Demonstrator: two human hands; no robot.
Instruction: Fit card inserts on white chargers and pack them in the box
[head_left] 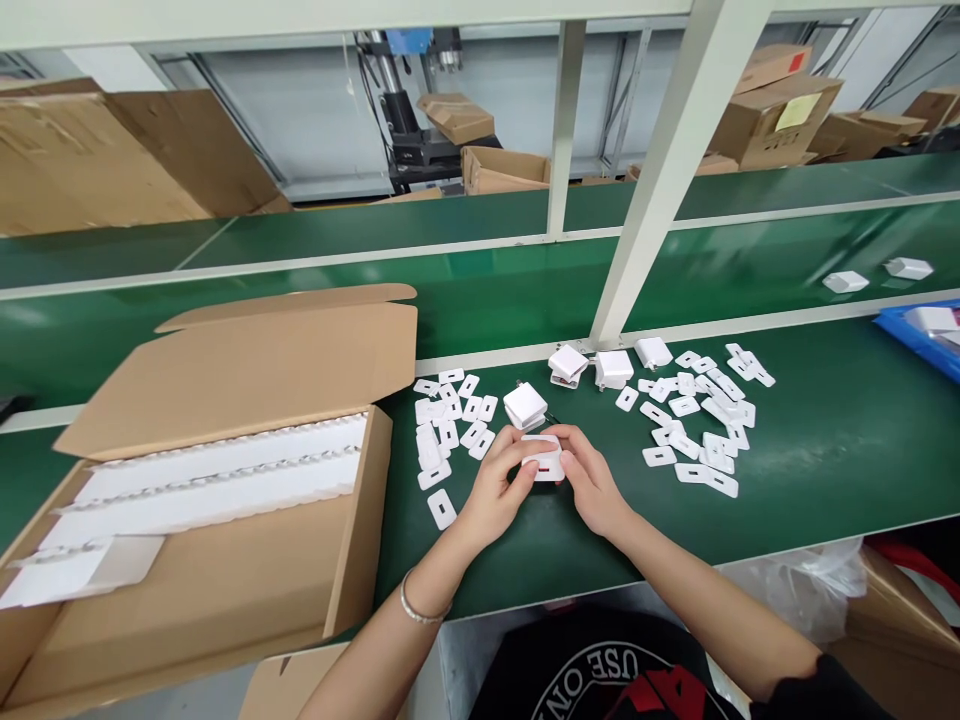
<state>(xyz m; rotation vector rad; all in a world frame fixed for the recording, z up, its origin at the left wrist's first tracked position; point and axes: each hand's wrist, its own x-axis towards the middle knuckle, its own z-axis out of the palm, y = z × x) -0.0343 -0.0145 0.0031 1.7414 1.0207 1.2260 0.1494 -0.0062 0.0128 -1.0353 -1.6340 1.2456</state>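
Between my two hands is a white charger piece (pixel 546 464) with a small dark red slot facing up. My left hand (pixel 499 482) grips its left side, fingers across its top. My right hand (pixel 592 482) closes on its right side. Just beyond them stands a white charger block (pixel 525 404), and further back are more blocks (pixel 613 369). Flat white slotted plates lie loosely in a left group (pixel 442 509) and a right group (pixel 683 406) on the green table (pixel 840 430).
An open cardboard box (pixel 360 530) with rows of white pieces takes up the left side. A pale upright post (pixel 652 190) rises behind the blocks. At the far right is a blue tray (pixel 919 341). Two white blocks (pixel 846 282) show against the green panel.
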